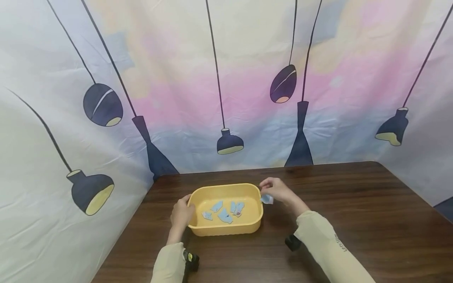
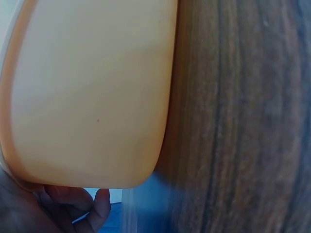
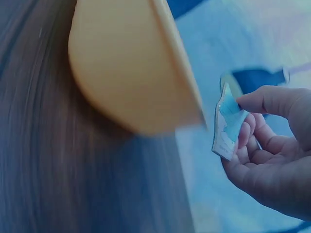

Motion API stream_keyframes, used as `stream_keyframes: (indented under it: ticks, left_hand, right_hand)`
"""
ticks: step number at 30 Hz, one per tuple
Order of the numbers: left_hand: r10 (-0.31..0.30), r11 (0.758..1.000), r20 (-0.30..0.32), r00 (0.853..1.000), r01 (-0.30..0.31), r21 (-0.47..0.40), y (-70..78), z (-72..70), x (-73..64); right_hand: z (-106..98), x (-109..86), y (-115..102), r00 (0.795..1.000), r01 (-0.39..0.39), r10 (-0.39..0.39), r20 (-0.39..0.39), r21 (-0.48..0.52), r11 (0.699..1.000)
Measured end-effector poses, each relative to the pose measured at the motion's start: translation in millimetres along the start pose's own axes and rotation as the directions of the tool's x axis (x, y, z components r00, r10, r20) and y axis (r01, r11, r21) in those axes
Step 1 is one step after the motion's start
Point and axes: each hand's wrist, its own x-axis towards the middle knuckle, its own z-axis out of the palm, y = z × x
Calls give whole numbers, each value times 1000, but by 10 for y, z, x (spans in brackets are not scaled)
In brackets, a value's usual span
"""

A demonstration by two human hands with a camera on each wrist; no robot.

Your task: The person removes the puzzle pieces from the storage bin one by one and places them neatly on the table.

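Observation:
A yellow plastic basin stands on the table, with several flat light blue pieces of irregular outline, like puzzle pieces, scattered on its floor. At its left end, my left hand grips the wall, thumb over the rim and fingers outside; in the left wrist view those fingers show past the wall. Just beyond the basin's right rim, my right hand pinches another light blue piece between thumb and fingers. That piece has a wavy edge and a whitish part.
The dark wood-grain table extends to the right and in front of the basin. Behind it hangs a pastel cloth printed with pendant lamps. A dark wrist device sits below each forearm.

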Motion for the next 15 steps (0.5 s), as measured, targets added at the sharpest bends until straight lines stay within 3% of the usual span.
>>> stream_keyframes:
  ticks: [6,10,15]
  left_hand:
    - [13,1000,4,1000,-13,-1,-8,-20,1]
    - [19,1000,0,1000,-19,13,-8,-34,-4]
    - [33,999,3,999,-33,16,10,-28,-24]
  right_hand:
    - [-163,-22,303,996,-76,77,33,-34,997]
    - [-92,-10,406,992,-118,121,43,-64,991]
    - [40,-7,459,991,-136,135,-13,-127,983]
